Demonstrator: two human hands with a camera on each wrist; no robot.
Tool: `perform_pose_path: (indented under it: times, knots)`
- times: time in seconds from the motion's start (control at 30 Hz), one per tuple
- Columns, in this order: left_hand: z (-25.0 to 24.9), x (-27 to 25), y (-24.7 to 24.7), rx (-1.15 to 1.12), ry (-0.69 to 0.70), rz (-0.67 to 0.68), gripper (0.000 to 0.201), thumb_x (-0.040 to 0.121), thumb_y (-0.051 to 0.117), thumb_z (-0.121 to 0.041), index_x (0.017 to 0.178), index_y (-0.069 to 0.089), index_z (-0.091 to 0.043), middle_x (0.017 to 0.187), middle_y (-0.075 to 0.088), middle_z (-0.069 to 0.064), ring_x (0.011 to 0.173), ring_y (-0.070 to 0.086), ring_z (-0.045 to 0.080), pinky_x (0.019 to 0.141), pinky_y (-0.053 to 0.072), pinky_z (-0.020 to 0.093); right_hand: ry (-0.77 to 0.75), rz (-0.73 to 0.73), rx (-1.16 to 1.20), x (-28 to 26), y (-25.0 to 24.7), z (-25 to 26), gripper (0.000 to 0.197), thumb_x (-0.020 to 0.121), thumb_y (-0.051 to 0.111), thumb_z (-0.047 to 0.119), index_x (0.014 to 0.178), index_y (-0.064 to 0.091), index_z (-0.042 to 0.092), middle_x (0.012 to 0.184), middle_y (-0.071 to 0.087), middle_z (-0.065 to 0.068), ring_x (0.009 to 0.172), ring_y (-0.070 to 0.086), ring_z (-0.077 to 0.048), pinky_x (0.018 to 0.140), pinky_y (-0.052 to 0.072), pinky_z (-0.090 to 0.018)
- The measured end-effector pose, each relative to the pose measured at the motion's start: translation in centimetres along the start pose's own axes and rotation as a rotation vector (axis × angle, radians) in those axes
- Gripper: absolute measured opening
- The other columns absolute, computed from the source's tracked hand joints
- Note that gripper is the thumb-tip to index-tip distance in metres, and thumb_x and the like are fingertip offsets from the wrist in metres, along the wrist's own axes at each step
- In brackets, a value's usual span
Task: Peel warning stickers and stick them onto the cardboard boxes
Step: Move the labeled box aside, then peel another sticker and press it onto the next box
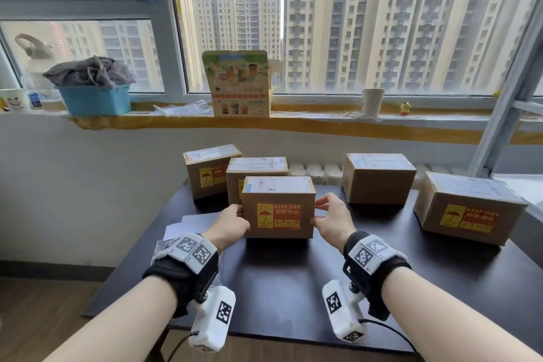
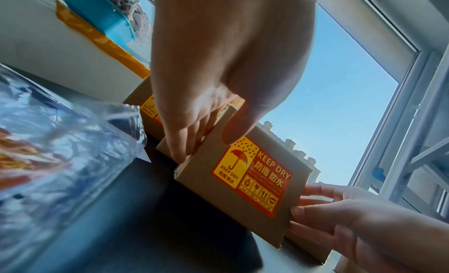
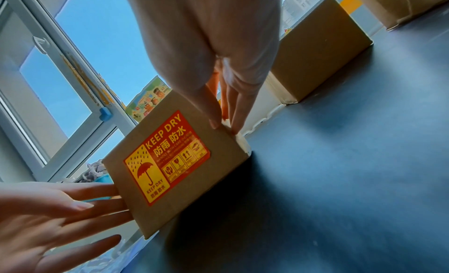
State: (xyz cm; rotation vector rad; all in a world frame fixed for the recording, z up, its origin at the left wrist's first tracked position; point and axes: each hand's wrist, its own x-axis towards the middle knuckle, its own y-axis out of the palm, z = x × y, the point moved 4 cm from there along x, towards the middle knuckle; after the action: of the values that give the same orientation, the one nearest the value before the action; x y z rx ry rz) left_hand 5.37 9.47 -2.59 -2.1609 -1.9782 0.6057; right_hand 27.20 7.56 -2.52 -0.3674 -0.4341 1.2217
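Observation:
A small cardboard box (image 1: 279, 198) (image 2: 218, 190) (image 3: 150, 127) stands on the dark table (image 1: 293, 288), its front bearing a red-and-yellow KEEP DRY sticker (image 1: 278, 216) (image 2: 255, 177) (image 3: 167, 158). My left hand (image 1: 232, 222) (image 2: 201, 127) (image 3: 60, 210) lies with straight fingers against the box's left side, and its thumb stays off the front. My right hand (image 1: 326, 217) (image 3: 224, 121) (image 2: 352, 219) pinches the front right edge, thumb on the front and fingers on the right side. Both hands hide the box's side faces.
Two stickered boxes (image 1: 210, 173) (image 1: 255, 167) stand close behind the held one. A plain box (image 1: 379, 182) and another stickered box (image 1: 470, 209) sit to the right. A clear bag and white sheets (image 1: 182, 226) (image 2: 60, 142) lie at the table's left. The windowsill holds a blue basket (image 1: 94, 100), a colourful carton (image 1: 238, 82) and a paper cup (image 1: 372, 101).

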Motion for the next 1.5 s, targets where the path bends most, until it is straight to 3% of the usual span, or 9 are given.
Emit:
perform_pose_path:
  times: [0.27,0.4,0.5,0.7,0.87,1.03,1.2,1.37,1.5]
  knots:
    - [0.6,3.3,1.8,-0.014,-0.028,0.048,0.068,0.073,0.048,0.005,0.139,0.033,-0.005,0.128,0.056,0.016,0.124,0.05,0.036,0.106,0.037,0.049,0.015,0.011,0.078,2.5,0.0,-1.4,0.034,0.083,0.058,-0.007,0.08,0.044,0.024,0.102,0.058,-0.001,0.103,0.064,-0.021,0.083,0.056,-0.035]
    - [0.7,3.7,1.9,-0.042,-0.018,0.035,0.066,0.077,0.047,0.008,0.14,0.033,-0.006,0.129,0.056,0.014,0.123,0.052,0.032,0.105,0.038,0.047,0.03,0.05,0.093,2.6,-0.1,-1.9,0.035,0.081,0.059,-0.008,0.106,0.05,0.015,0.123,0.056,-0.008,0.12,0.055,-0.023,0.096,0.051,-0.042]
    - [-0.2,2.6,1.5,-0.036,0.019,0.022,0.064,0.078,0.047,0.011,0.139,0.037,-0.005,0.136,0.052,0.013,0.126,0.049,0.029,0.106,0.037,0.047,0.025,0.031,0.021,1.8,-1.0,-1.4,0.055,0.079,0.058,-0.01,0.128,0.045,0.01,0.135,0.051,-0.008,0.125,0.049,-0.02,0.104,0.043,-0.034]
    - [-2.0,-1.5,-2.0,0.077,0.1,0.007,0.056,0.09,0.045,0.007,0.143,0.034,-0.008,0.148,0.036,0.018,0.136,0.037,0.025,0.101,0.04,0.034,-0.14,-0.062,-0.053,-1.2,-3.4,2.2,0.05,0.079,0.063,0.003,0.126,0.048,0.011,0.125,0.055,-0.006,0.116,0.051,-0.017,0.098,0.041,-0.026]
    - [-2.0,-4.8,-6.3,0.191,0.154,-0.041,0.046,0.092,0.044,0.002,0.136,0.045,-0.009,0.137,0.046,0.02,0.122,0.049,0.025,0.089,0.042,0.028,-0.205,0.029,-0.035,-4.1,-1.5,5.0,0.044,0.08,0.06,0.002,0.123,0.053,0.011,0.119,0.06,-0.006,0.108,0.058,-0.017,0.098,0.045,-0.027]
    - [0.4,-6.9,-9.4,0.257,0.145,-0.074,0.042,0.091,0.04,0.005,0.131,0.05,-0.003,0.093,0.053,0.006,0.071,0.045,0.014,0.058,0.036,0.018,-0.203,0.173,-0.027,-6.4,3.0,6.3,0.044,0.08,0.062,0.002,0.123,0.055,0.01,0.121,0.061,-0.007,0.111,0.059,-0.02,0.101,0.046,-0.032]
    - [3.8,-8.0,-11.7,0.369,0.053,-0.107,0.043,0.091,0.041,0.003,0.134,0.047,-0.002,0.132,0.051,0.02,0.119,0.052,0.028,0.087,0.04,0.024,-0.134,0.347,-0.104,-8.2,8.1,6.4,0.053,0.084,0.063,0.008,0.135,0.047,0.007,0.135,0.053,-0.012,0.123,0.052,-0.023,0.101,0.045,-0.033]
    - [7.6,-8.1,-12.6,0.386,-0.053,-0.12,0.048,0.089,0.045,0.0,0.137,0.044,-0.001,0.14,0.048,0.017,0.128,0.046,0.029,0.103,0.037,0.031,-0.051,0.401,-0.09,-9.4,12.2,6.5,0.047,0.094,0.05,0.013,0.138,0.042,0.0,0.139,0.048,-0.018,0.127,0.048,-0.028,0.105,0.039,-0.033]
    - [9.2,-8.1,-12.1,0.379,-0.072,-0.104,0.043,0.091,0.048,-0.003,0.134,0.046,-0.003,0.136,0.051,0.013,0.125,0.048,0.027,0.091,0.037,0.025,-0.035,0.422,-0.112,-9.9,14.6,6.9,0.039,0.09,0.041,0.0,0.126,0.052,-0.005,0.129,0.056,-0.022,0.12,0.053,-0.034,0.105,0.04,-0.039]
